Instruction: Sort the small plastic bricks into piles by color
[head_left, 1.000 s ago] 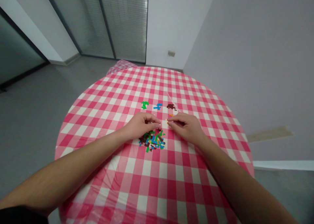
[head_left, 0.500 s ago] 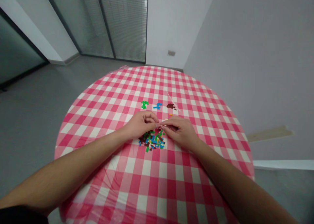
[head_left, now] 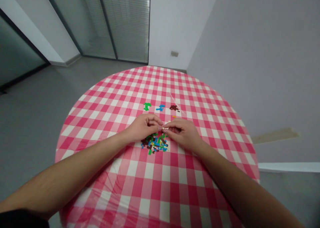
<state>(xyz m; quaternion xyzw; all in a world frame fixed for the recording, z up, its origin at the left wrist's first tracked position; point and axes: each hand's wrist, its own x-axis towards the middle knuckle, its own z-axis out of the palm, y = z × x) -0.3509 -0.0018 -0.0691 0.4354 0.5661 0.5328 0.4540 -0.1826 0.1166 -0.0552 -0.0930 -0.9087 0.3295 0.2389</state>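
My left hand [head_left: 145,126] and my right hand [head_left: 183,131] meet fingertip to fingertip just above the far side of a mixed pile of small toy building bricks [head_left: 156,144]. Both are closed in a pinch. A tiny pale piece [head_left: 163,128] shows between the fingertips, too small to make out clearly. Green, blue, dark brown and a few yellow bricks make up the pile, partly hidden by my left hand. Beyond my hands lie small separate groups: green bricks [head_left: 147,106], blue bricks [head_left: 160,107] and dark brown bricks [head_left: 174,108]. One yellow brick [head_left: 174,116] lies close to my right hand.
A red-and-white checked cloth [head_left: 150,188] covers the round table, wrinkled at the near left. Behind the table stand a glass partition with blinds [head_left: 130,24] and a white wall [head_left: 175,21]. Another wall [head_left: 262,71] rises on the right.
My hands stay almost in place, with slight finger movement. The pale piece between the fingertips now shows more clearly. The groups of bricks look the same.
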